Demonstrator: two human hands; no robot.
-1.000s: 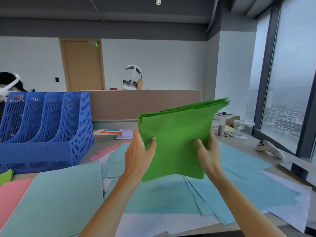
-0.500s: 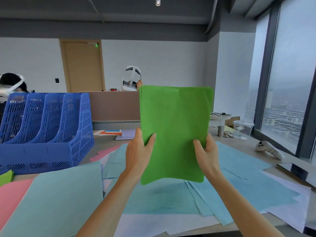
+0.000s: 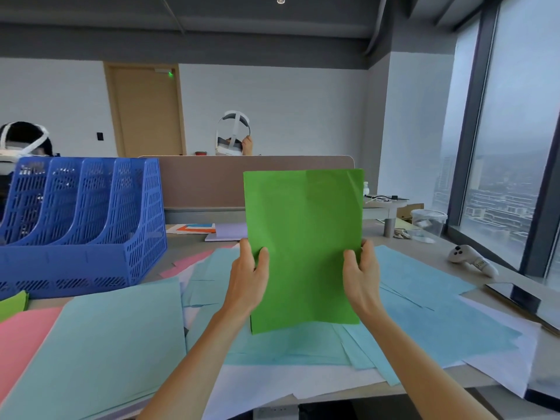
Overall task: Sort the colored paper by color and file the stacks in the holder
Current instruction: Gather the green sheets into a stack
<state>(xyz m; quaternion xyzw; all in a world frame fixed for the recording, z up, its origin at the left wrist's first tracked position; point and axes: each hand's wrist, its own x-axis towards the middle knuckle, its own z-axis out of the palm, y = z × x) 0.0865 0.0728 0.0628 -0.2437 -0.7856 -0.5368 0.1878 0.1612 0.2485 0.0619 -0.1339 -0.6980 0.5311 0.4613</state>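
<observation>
Green stack [image 3: 303,247] lower, far side hidden

The one wide-angle view sits on the person's head, facing forward and slightly down across the desk [image 3: 188,250]. The green paper stack [image 3: 303,250], held by the left hand [image 3: 248,277] and right hand [image 3: 362,277], fills its centre. The blue file holder [image 3: 81,237] stands left, the window [image 3: 515,131] right.

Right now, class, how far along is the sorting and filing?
Done: green stack gathered. In hand: left hand and right hand grip it upright. Remaining: the blue holder shows no paper; teal sheets, light blue sheets and a pink sheet lie loose.
</observation>
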